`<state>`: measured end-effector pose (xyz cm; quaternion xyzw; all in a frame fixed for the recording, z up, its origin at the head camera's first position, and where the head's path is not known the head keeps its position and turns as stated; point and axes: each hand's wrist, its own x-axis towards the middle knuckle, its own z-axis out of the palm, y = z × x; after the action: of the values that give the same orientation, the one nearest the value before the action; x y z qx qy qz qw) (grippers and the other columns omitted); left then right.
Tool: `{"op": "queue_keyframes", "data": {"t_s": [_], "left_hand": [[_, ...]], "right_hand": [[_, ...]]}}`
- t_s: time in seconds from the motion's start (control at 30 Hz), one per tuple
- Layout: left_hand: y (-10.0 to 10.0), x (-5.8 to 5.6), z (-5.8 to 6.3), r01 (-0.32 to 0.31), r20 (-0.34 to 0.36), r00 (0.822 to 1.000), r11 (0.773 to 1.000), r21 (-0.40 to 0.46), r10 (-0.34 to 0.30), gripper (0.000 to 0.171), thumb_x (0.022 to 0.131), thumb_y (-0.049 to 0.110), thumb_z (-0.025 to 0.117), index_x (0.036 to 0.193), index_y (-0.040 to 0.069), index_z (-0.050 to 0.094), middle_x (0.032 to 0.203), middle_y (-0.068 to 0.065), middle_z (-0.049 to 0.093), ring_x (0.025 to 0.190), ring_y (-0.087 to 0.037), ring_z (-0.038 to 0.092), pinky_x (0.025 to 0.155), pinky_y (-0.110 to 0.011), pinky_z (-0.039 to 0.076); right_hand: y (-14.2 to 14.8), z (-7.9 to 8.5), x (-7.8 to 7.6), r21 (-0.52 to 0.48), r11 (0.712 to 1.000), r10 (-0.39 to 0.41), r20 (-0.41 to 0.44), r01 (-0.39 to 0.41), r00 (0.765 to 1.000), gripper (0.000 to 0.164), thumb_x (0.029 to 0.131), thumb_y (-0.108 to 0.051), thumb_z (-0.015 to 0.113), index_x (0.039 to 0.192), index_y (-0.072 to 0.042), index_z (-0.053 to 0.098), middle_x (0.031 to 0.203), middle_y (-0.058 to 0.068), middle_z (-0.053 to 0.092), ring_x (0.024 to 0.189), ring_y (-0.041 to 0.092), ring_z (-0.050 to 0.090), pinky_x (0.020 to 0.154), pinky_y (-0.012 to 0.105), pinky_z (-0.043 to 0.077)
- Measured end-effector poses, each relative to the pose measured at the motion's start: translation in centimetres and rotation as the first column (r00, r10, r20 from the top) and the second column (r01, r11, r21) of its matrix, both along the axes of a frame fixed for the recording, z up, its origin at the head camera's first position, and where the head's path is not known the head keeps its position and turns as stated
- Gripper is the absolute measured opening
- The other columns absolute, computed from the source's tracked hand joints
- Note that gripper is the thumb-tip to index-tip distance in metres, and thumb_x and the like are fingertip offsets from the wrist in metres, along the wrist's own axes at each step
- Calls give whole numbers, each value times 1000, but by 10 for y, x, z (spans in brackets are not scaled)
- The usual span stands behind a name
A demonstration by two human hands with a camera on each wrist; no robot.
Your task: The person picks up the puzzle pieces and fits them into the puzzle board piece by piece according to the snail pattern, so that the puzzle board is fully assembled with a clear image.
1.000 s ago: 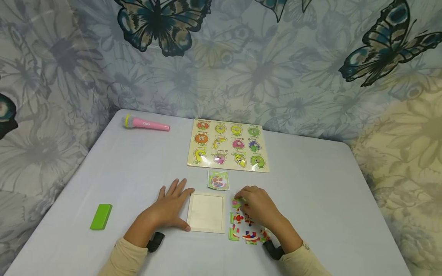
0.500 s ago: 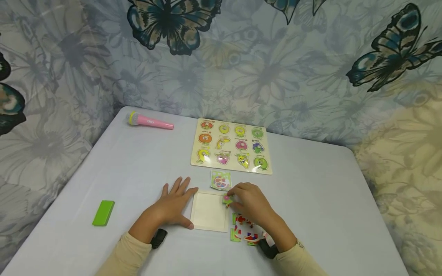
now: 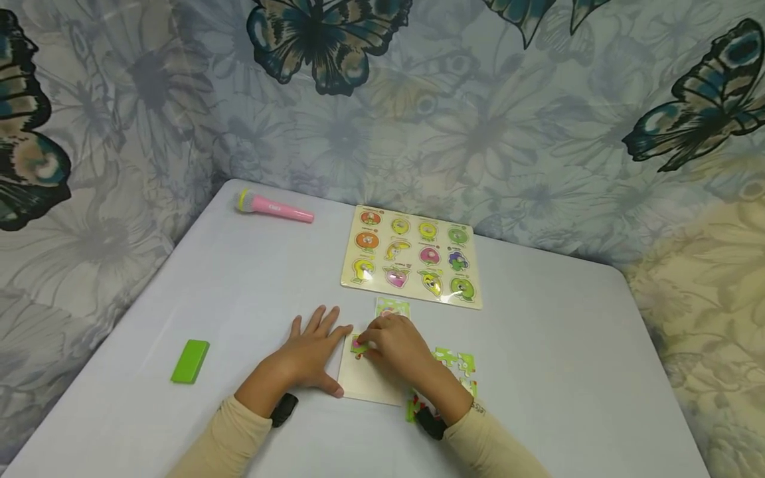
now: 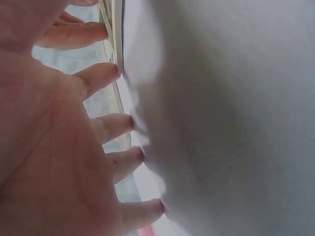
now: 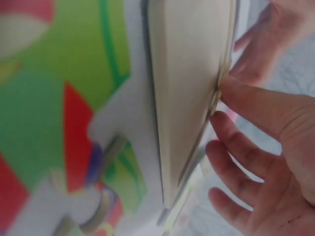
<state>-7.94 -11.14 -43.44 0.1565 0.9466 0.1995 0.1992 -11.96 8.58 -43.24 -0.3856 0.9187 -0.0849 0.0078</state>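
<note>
A shallow wooden puzzle tray (image 3: 369, 388) lies on the white table. My left hand (image 3: 311, 357) is spread flat at its left side, thumb and index finger touching the edge. The left wrist view shows those fingertips resting on the tabletop. Over the tray's upper left corner, my right hand (image 3: 399, 350) pinches a green-and-pink jigsaw piece (image 3: 356, 344) between thumb and fingers. In the right wrist view the thin piece (image 5: 216, 93) is seen edge-on at the tray's rim. Loose jigsaw pieces (image 3: 467, 362) lie right of the tray, partly hidden by the right forearm.
A small picture card (image 3: 391, 305) lies just behind the tray, partly covered by the right hand. Farther back is a fruit puzzle board (image 3: 412, 255). A pink toy microphone (image 3: 277, 208) lies at the back left, a green block (image 3: 190, 361) at the left.
My right hand has picked up a jigsaw piece from the loose pile and carried it left to the tray's upper left corner. The left hand stays at the tray's edge. The head view has shifted slightly.
</note>
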Motion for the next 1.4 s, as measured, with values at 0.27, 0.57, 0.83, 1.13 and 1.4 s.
{"op": "queue_keyframes", "data": {"t_s": [0.27,0.57,0.83,1.13,1.4], "left_hand": [[9,-3,1,6,3,1000,1000,-17,-6,107,62,48,88,150,15,36,162,-16,8,149,-39,0,112,-69,5],[15,-1,0,7,-5,1000,1000,-6,-7,107,60,49,89,148,15,38,162,-18,12,149,-40,3,111,-70,8],[13,1,-1,-16,-3,1000,1000,8,16,108,57,46,91,147,14,40,161,-18,13,148,-42,3,110,-71,6],[8,3,3,-24,-8,1000,1000,11,24,109,56,44,92,147,11,40,161,-21,13,147,-44,3,108,-73,5],[8,4,3,-27,8,1000,999,34,26,110,56,44,92,147,11,39,161,-21,11,147,-45,1,108,-74,3]], "right_hand": [[4,-1,2,28,999,-17,-39,18,999,21,78,-24,81,99,-22,77,101,-4,71,100,19,62,99,43,46],[20,9,5,19,1000,-12,28,11,1000,28,82,-24,78,110,-20,74,109,-4,72,110,19,63,98,45,47],[68,17,3,-26,989,-145,55,146,988,26,82,-22,78,107,-17,74,108,-1,71,105,21,63,91,42,47],[111,13,11,35,963,-269,82,267,960,23,77,-16,81,99,-18,74,106,-2,70,106,22,62,91,46,46],[126,9,15,50,952,-307,107,303,946,23,77,-8,77,98,-18,74,104,-3,69,106,22,61,93,46,46]]}}
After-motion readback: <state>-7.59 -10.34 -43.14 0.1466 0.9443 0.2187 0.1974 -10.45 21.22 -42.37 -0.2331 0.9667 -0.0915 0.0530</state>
